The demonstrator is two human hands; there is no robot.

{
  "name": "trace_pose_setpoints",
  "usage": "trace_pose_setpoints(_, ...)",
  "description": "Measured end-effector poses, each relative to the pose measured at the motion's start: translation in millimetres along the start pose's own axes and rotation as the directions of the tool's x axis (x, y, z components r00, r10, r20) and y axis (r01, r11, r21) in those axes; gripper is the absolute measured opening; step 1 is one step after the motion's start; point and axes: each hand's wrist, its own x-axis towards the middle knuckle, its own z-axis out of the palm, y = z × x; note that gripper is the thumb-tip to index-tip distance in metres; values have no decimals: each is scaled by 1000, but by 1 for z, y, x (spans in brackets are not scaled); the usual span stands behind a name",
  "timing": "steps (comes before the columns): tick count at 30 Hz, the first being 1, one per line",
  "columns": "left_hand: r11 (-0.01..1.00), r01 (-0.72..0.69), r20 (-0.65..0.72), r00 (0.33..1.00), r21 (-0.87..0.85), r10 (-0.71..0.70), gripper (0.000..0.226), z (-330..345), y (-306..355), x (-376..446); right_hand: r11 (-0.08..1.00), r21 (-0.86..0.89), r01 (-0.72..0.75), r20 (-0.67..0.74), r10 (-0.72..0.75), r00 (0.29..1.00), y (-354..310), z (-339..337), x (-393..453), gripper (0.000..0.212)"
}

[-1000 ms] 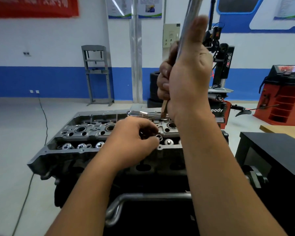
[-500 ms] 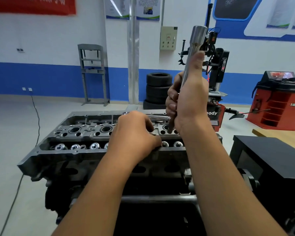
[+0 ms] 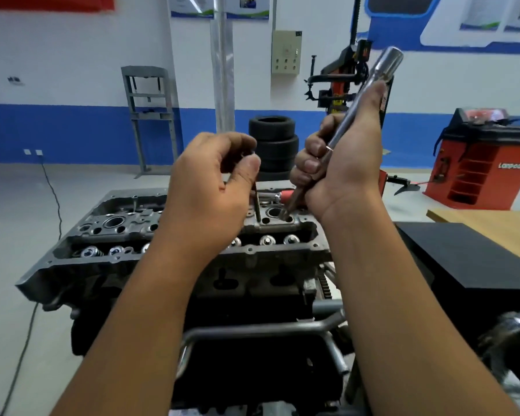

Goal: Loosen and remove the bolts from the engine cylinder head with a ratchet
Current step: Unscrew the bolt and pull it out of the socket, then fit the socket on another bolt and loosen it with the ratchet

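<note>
My left hand pinches the long bolt by its top, mid-frame; it's hard, thin, maybe oily. My right hand grips the ratchet.

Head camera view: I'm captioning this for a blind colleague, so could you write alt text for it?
A person's left hand pinches a long bolt standing in the engine cylinder head, while the right hand grips a long socket tool with several other bolts. Stacked tyres stand behind in a workshop.
</note>
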Motion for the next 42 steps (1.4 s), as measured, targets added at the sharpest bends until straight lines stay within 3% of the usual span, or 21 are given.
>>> trace_pose_setpoints(4, 982, 41, 50, 998, -183, -33, 11, 22, 40, -10, 989, -127, -74, 36, 80, 996, -36, -28, -35, 45)
trace_pose_setpoints(8, 890, 163, 311, 950, -426, -25, 12, 74, 96, -20, 898, -433, -84, -43, 73, 996, -72, -91, -103, 34)
trace_pose_setpoints(12, 839, 239, 467, 884, -489, 21, 11, 161, 167, -58, 895, -439, -78, -151, 12, 989, -142, -164, -169, 29)
trace_pose_setpoints(14, 796, 362, 577, 816, -485, -20, 10, 207, 204, -90, 873, -483, -63, -219, -51, 974, -181, -203, -199, 29)
trace_pose_setpoints(16, 735, 521, 712, 698, -433, -75, 18, 247, 240, -126, 832, -548, -82, -328, -124, 937, -221, -246, -228, 26)
trace_pose_setpoints(19, 739, 621, 854, 506, -260, -124, 31, 287, 274, -179, 773, -600, -207, -559, -219, 800, -284, -315, -272, 21)
trace_pose_setpoints(22, 774, 625, 935, 326, -100, -142, 24, 312, 287, -228, 730, -560, -391, -782, -310, 542, -340, -387, -315, 19)
trace_pose_setpoints(24, 769, 639, 960, 234, -31, -156, 19, 323, 292, -253, 661, -527, -535, -845, -336, 417, -363, -428, -339, 17)
trace_pose_setpoints(29, 707, 706, 982, 104, 39, -158, 26, 343, 305, -280, 573, -424, -701, -903, -320, 285, -374, -490, -366, 23)
trace_pose_setpoints(33, 721, 692, 987, 83, 42, -137, 26, 349, 319, -277, 526, -449, -723, -884, -379, 274, -373, -505, -356, 44)
trace_pose_setpoints(36, 718, 695, 985, 98, 36, -145, 22, 354, 327, -278, 239, -505, -829, -825, -417, 382, -365, -501, -338, 61)
trace_pose_setpoints(38, 722, 690, 978, 123, 38, -168, 20, 358, 331, -280, 47, -500, -865, -807, -388, 445, -360, -497, -325, 54)
trace_pose_setpoints(40, 711, 703, 967, 157, 34, -201, 16, 360, 331, -281, -36, -492, -870, -806, -357, 471, -361, -495, -316, 45)
trace_pose_setpoints(42, 700, 713, 957, 178, 33, -227, 14, 360, 326, -280, -45, -493, -869, -814, -328, 479, -364, -494, -313, 41)
